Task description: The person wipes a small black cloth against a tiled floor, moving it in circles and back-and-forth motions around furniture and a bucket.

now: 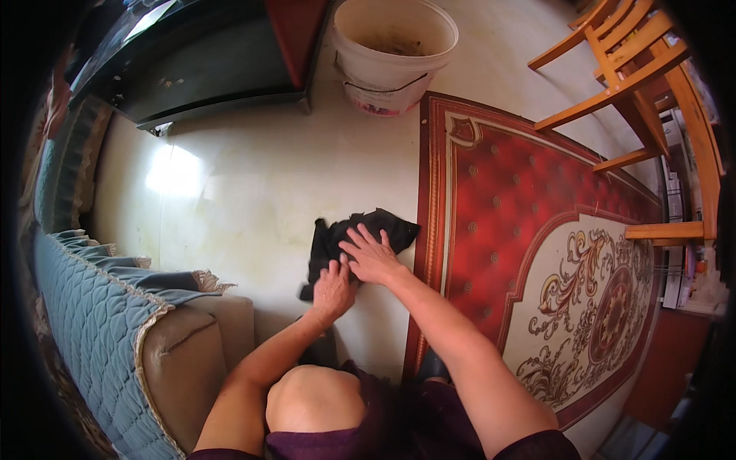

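Note:
A crumpled black cloth (395,227) lies on the pale floor, its right tip reaching the edge of the red rug. My right hand (372,254) rests flat over the middle of the cloth with its fingers spread. Just to its left, my left hand (334,293) is at the cloth's near left part. The fingers of that hand are bent and drawn together on the fabric, and their tips are partly hidden. Both forearms reach forward past my bare knee (314,399).
The patterned red rug (491,184) covers the floor at right, with a wooden chair (629,92) on its far side. A white bucket (395,73) stands ahead. At far left is a low black cabinet (207,77); a sofa with a blue quilted cover (100,322) is near left.

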A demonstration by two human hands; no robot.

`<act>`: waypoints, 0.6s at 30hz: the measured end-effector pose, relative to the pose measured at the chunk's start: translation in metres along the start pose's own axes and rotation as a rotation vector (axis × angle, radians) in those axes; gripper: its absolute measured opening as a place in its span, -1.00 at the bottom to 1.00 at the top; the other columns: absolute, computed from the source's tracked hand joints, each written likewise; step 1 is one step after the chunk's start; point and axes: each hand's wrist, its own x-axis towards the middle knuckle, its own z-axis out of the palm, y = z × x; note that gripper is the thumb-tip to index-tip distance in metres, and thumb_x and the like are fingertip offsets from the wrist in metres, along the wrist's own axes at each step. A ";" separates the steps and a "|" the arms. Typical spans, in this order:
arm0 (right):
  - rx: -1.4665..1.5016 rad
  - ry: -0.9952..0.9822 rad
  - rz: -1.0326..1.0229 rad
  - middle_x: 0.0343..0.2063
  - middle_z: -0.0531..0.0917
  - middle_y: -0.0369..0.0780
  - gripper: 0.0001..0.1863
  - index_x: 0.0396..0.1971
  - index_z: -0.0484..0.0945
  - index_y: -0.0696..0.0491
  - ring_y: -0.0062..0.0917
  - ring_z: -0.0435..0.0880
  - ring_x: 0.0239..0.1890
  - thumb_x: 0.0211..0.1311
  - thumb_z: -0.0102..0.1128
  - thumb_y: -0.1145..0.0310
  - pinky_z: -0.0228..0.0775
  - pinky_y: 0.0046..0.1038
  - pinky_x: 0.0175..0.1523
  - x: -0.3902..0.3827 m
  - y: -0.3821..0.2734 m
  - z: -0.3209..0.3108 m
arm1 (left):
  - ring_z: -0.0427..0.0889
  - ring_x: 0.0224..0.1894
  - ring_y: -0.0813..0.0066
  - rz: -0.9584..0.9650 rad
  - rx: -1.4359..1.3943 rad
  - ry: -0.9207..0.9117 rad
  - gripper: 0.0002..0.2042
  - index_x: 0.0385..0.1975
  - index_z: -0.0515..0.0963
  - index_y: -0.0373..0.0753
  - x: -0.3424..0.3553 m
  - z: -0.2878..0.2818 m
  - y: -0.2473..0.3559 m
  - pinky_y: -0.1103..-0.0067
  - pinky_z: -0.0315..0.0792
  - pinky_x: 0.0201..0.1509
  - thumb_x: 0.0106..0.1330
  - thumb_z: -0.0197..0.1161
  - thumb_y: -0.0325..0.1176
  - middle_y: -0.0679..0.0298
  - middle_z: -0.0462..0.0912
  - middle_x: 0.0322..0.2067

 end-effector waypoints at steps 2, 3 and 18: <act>0.023 -0.105 -0.065 0.25 0.21 -0.20 -0.53 0.07 0.38 -0.12 -0.32 0.00 0.36 0.08 0.02 0.30 -0.12 0.03 0.31 -0.022 0.007 -0.007 | 0.44 -0.15 -0.07 0.139 -0.142 -0.089 -0.30 0.22 0.05 -0.33 -0.018 0.012 0.003 0.26 0.41 -0.10 0.05 0.19 -0.36 -0.04 0.32 -0.15; 0.040 -0.186 -0.063 0.21 0.25 -0.21 -0.53 0.02 0.41 -0.11 -0.33 0.06 0.34 0.01 0.06 0.36 -0.07 0.00 0.30 -0.039 0.015 -0.017 | 0.43 -0.09 -0.05 0.187 -0.231 -0.197 -0.34 0.21 0.12 -0.29 -0.022 0.012 0.012 0.27 0.38 -0.02 0.05 0.18 -0.38 -0.05 0.33 -0.11; -0.104 0.082 0.457 -0.27 0.57 -0.14 -0.71 -0.27 0.55 -0.07 -0.22 0.55 -0.16 -0.08 0.11 0.27 0.40 -0.22 -0.07 -0.259 0.130 -0.123 | 0.63 -0.19 0.17 0.001 -0.575 -0.414 -0.60 0.00 0.46 -0.27 -0.033 0.036 0.013 0.43 0.47 -0.05 0.15 0.12 -0.29 -0.02 0.60 -0.18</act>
